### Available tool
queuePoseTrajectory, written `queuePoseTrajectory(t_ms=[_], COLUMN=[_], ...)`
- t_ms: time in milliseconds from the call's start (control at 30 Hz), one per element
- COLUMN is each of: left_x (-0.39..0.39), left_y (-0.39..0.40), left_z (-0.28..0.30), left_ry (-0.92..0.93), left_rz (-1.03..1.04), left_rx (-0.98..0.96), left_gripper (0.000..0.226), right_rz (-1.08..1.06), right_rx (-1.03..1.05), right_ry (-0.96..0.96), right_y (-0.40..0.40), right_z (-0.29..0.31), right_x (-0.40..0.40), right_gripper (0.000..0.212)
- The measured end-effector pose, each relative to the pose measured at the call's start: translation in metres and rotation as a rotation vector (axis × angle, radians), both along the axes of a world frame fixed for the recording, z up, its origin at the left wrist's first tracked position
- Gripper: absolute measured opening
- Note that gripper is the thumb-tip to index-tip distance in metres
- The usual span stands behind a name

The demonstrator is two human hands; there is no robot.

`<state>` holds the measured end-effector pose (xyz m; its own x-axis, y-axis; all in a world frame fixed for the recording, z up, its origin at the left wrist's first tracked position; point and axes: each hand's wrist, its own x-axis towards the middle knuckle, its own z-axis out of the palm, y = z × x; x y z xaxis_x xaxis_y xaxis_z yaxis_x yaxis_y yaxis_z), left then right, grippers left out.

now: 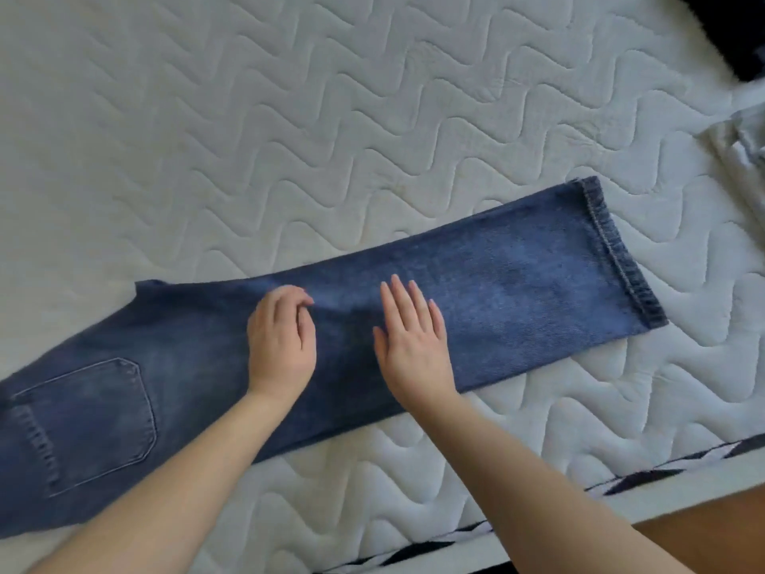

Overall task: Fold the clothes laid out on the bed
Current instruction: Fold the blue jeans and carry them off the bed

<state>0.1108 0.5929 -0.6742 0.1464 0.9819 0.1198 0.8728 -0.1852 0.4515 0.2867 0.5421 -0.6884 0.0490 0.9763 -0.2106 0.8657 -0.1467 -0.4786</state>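
A pair of blue jeans [517,292] lies folded lengthwise on the white quilted mattress [289,138], waist and back pocket at the lower left, hem at the right. My left hand [281,341] rests on the middle of the leg with its fingers curled loosely against the denim; whether it pinches the cloth I cannot tell. My right hand [414,337] lies flat on the leg just to the right, fingers straight and together, palm down.
A pale grey garment [741,151] lies at the right edge of the mattress, and something dark [728,31] sits in the top right corner. The mattress's near edge with black-and-white trim [645,474] runs along the lower right.
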Motion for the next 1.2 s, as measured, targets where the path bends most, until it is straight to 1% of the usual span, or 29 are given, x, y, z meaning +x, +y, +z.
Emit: queuePoseTrajectory(t_ms=[67,100,200,267,367,500,567,633,700,767,867,933,967,1000,1067,1133,1200], left_x=[-0.038,-0.059,-0.112,-0.139,-0.168,-0.207,-0.228,-0.242,-0.249,-0.251,-0.25,-0.249,-0.248,-0.248,-0.247,-0.249,-0.251], left_y=[-0.025,-0.035,-0.055,-0.06,-0.057,-0.068,-0.079,-0.085,-0.083,-0.07,-0.03,0.006,0.025,0.043,0.078,0.109,0.132], left_z=[-0.013,-0.019,-0.032,-0.039,-0.047,-0.055,-0.059,-0.058,-0.055,-0.046,-0.032,-0.025,-0.023,-0.022,-0.02,-0.019,-0.018], left_ry=[0.111,0.199,0.441,0.519,0.548,0.552,0.553,0.55,0.537,0.474,0.282,0.189,0.173,0.165,0.097,0.003,-0.05], left_rz=[-0.039,-0.059,-0.08,-0.075,-0.052,-0.017,-0.047,-0.08,-0.103,-0.124,-0.082,0.032,0.1,0.164,0.26,0.298,0.222], left_rx=[-0.005,-0.03,-0.17,-0.239,-0.258,-0.297,-0.301,-0.293,-0.267,-0.201,-0.025,-0.017,-0.046,-0.112,-0.31,-0.47,-0.597], left_gripper=[0.031,0.038,0.055,0.062,0.066,0.068,0.068,0.068,0.065,0.054,0.039,0.03,0.031,0.037,0.052,0.055,0.048], right_rz=[0.074,0.105,0.193,0.239,0.309,0.401,0.325,0.166,0.059,0.038,0.118,0.178,0.192,0.195,0.197,0.245,0.298], right_rx=[-0.025,-0.027,-0.043,-0.041,-0.038,-0.086,-0.109,-0.168,-0.222,-0.249,-0.199,-0.119,-0.082,-0.063,-0.094,-0.164,-0.24], right_ry=[-0.028,-0.04,-0.083,-0.111,-0.156,-0.301,-0.37,-0.38,-0.392,-0.39,-0.28,-0.164,-0.11,-0.061,0.012,-0.009,-0.111], right_y=[0.004,0.008,0.017,0.025,0.042,0.056,0.062,0.068,0.076,0.083,0.101,0.116,0.123,0.131,0.145,0.156,0.167], right_z=[-0.005,-0.006,-0.008,-0.01,-0.019,-0.038,-0.043,-0.042,-0.039,-0.033,-0.025,-0.021,-0.02,-0.018,-0.015,-0.013,-0.011], right_x=[-0.019,-0.033,-0.073,-0.1,-0.13,-0.133,-0.126,-0.122,-0.12,-0.126,-0.15,-0.171,-0.181,-0.191,-0.207,-0.214,-0.215], right_gripper=[0.058,0.058,0.059,0.06,0.061,0.065,0.068,0.074,0.079,0.079,0.068,0.058,0.053,0.048,0.043,0.041,0.045])
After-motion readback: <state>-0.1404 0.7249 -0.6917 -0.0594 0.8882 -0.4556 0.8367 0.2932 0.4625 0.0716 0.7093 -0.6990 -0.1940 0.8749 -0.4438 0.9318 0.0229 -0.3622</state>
